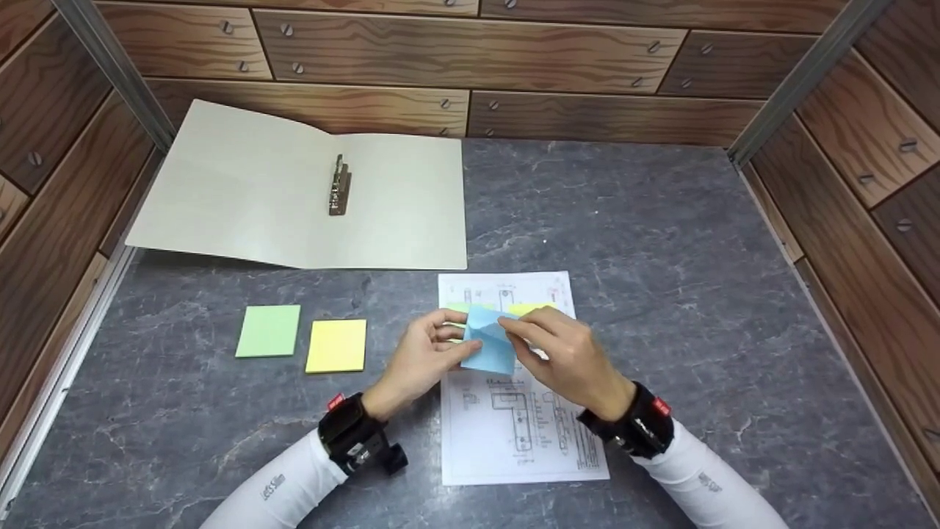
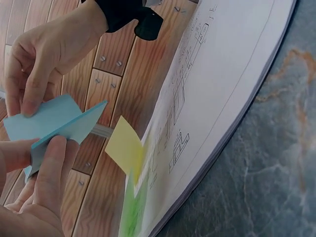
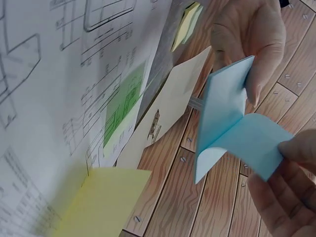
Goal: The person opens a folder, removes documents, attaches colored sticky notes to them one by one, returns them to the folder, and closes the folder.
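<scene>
My left hand point(image 1: 426, 345) grips a pad of blue sticky notes point(image 1: 490, 356) above a printed technical drawing point(image 1: 488, 441). With thumb and fingertips, my right hand point(image 1: 562, 353) pinches the top blue sheet point(image 3: 256, 140), which curls away from the pad but stays joined along one edge in the right wrist view. On the drawing's upper part stick a green note point(image 3: 123, 103) and a yellow note point(image 2: 125, 146), both lifting at their free ends. The two hands partly cover these notes in the head view.
Left of the drawing lie a green sticky-note pad point(image 1: 268, 330) and a yellow sticky-note pad point(image 1: 335, 345). An open cream folder point(image 1: 242, 184) with a metal clip point(image 1: 339, 185) lies at the back left. Wood-patterned walls point(image 1: 470, 55) enclose the grey marbled table point(image 1: 698, 316).
</scene>
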The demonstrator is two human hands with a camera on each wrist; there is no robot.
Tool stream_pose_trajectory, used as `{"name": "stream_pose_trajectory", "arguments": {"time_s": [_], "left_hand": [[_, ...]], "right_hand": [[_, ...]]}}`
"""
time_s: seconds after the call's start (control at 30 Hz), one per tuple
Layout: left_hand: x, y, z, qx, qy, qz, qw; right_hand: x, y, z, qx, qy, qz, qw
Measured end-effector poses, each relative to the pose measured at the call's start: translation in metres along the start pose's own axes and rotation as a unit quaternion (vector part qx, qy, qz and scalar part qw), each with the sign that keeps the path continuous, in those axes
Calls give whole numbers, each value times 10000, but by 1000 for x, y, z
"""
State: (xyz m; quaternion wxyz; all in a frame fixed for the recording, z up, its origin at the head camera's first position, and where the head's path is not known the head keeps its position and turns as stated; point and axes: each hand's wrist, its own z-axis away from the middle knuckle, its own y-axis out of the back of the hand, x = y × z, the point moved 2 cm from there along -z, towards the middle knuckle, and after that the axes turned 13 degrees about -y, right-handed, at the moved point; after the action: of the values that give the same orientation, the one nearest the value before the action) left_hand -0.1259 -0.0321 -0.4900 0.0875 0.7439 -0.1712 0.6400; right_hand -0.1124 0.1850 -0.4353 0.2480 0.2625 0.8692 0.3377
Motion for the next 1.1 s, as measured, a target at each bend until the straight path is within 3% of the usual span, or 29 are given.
{"name": "stream_pose_trajectory", "arguments": {"time_s": [0.2,0.5,1.1], "left_hand": [[4,0,2,58,5,-4,10000],[2,0,1,99,-29,-121,9999],[-3,0,1,81,38,-628,9980]], "right_hand": [[-2,-5,4,-133,182,386,9990],[2,-5,3,-64,-73,-134,9999],[16,2,-1,91,-862,-561,9947]]}}
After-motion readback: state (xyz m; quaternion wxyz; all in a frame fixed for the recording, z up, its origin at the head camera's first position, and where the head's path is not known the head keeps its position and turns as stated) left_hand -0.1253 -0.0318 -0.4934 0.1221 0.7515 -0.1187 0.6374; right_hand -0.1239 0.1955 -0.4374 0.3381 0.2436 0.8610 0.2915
